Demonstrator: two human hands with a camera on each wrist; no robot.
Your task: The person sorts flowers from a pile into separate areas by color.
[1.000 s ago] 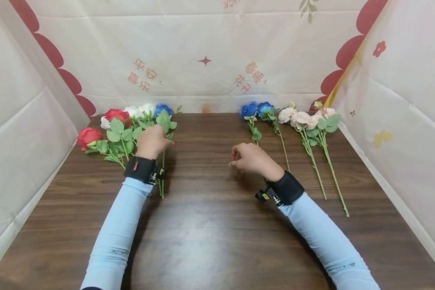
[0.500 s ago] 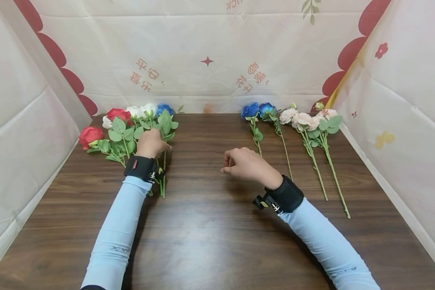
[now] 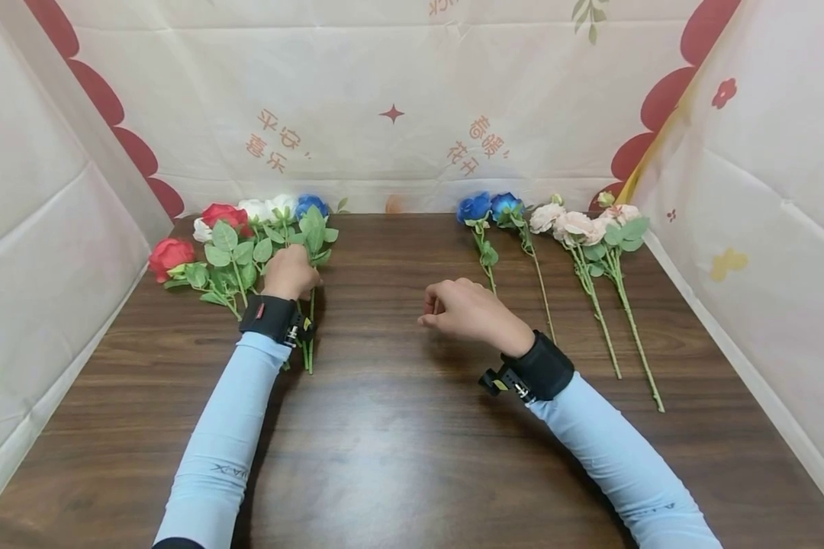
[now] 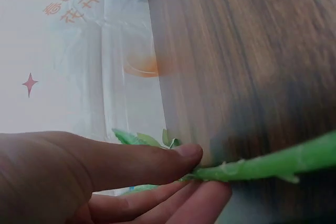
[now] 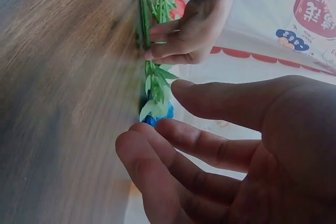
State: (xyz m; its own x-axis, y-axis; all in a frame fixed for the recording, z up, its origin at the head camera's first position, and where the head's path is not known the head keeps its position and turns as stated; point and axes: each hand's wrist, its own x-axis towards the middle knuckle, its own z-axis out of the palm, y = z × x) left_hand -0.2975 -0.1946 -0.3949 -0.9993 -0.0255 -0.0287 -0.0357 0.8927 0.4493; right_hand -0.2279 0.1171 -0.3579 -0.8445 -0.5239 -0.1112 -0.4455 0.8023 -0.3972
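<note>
Stem [image 4: 262,165], slim, green and plastic-looking, is running through the left hand [image 3: 290,273], whose thumb and fingers are pinching it. It seems to be belonging to a blue, round-headed artificial rose [image 3: 311,205] with green leaves, which is lying beyond that hand and slightly to its right. The long axis is pointing nearly straight away from the person: the head is facing the far side, and bare stem is reaching back nearer than the fingers. Whether it is resting fully on the brown wood-grain desk [image 3: 384,457] is staying unclear.

Red, full-petalled artificial roses [image 3: 170,259] and white, rounded artificial flowers [image 3: 252,208] are lying to the left of and beyond the left hand, their stems slanting back toward it.

The right hand [image 3: 477,311] is holding nothing; its fingers are curving loosely, with the thumb parted from them. The pinched stem is lying to its left, well apart, so the left hand is clearly the nearer one. Beyond the right hand, two deep-blue, round-headed artificial roses [image 3: 474,207] are lying; one stem is disappearing behind the hand, any contact being hidden. Pale pink, ruffled artificial flowers [image 3: 575,228] are lying farther to its right.
</note>
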